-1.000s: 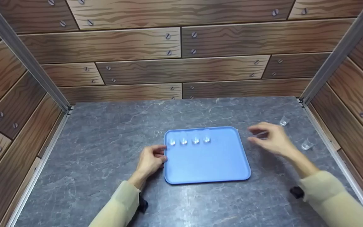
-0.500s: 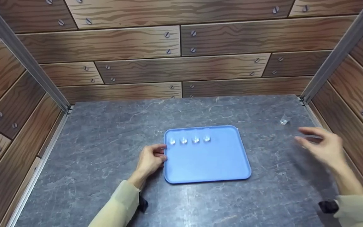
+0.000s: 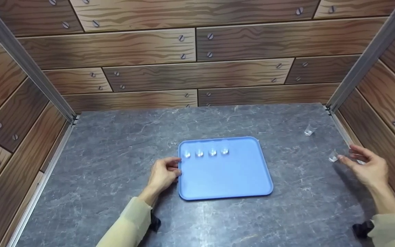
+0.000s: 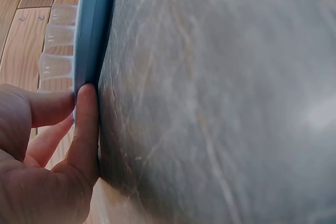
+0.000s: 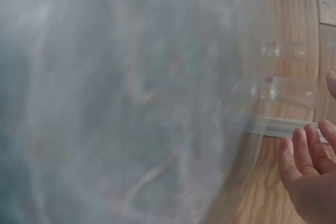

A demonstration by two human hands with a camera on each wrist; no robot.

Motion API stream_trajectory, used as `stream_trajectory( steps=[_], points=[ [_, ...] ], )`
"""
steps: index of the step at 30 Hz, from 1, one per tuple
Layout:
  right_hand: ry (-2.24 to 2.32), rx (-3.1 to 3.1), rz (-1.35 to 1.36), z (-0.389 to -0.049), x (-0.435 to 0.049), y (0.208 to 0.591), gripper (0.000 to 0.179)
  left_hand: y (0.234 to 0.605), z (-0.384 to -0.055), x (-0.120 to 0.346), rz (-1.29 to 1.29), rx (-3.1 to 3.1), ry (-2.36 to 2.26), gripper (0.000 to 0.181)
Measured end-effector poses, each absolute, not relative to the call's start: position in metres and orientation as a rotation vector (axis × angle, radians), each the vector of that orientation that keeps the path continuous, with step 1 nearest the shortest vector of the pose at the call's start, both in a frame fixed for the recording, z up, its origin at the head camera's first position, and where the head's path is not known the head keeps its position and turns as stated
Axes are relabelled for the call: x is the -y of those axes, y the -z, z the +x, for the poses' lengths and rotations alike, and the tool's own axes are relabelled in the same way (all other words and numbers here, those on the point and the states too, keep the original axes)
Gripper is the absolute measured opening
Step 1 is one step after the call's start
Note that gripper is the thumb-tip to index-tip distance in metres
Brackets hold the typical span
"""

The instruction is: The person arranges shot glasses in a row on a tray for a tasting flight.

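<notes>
A blue tray (image 3: 228, 175) lies on the table with several small clear cups (image 3: 212, 152) in a row along its far side. My left hand (image 3: 162, 175) grips the tray's left rim, thumb and fingertips against the edge; in the left wrist view, the cups (image 4: 56, 66) rise beyond that rim. At the right, my right hand (image 3: 369, 166) is beside a small clear cup (image 3: 333, 157), thumb tip close to it and fingers apart. Whether the thumb touches the cup, I cannot tell. The right wrist view shows this hand's fingers (image 5: 307, 153) loosely extended, with nothing between them.
Another clear cup (image 3: 309, 130) stands farther back at the right of the table (image 3: 125, 137). Wood-patterned walls (image 3: 197, 48) enclose the back and both sides. A metal rail (image 3: 343, 132) runs along the right table edge, close to my right hand.
My right hand has moved right, away from the tray's right side, and come down beside the nearer loose cup. My left hand and the tray have stayed put.
</notes>
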State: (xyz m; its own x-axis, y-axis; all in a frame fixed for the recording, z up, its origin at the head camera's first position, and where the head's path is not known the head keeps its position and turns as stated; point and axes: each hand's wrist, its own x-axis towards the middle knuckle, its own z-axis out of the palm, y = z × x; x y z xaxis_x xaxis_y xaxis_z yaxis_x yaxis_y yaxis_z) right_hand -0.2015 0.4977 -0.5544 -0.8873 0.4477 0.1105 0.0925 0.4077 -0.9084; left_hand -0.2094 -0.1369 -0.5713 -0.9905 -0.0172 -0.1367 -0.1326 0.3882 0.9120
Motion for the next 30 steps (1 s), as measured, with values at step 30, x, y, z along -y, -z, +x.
stream_trajectory(
  steps=[30],
  points=[
    [-1.324, 2.511, -0.327, -0.211, -0.492, 0.562, 0.035, 0.569, -0.209, 0.136, -0.166, -2.516, -1.678, 0.045]
  ],
)
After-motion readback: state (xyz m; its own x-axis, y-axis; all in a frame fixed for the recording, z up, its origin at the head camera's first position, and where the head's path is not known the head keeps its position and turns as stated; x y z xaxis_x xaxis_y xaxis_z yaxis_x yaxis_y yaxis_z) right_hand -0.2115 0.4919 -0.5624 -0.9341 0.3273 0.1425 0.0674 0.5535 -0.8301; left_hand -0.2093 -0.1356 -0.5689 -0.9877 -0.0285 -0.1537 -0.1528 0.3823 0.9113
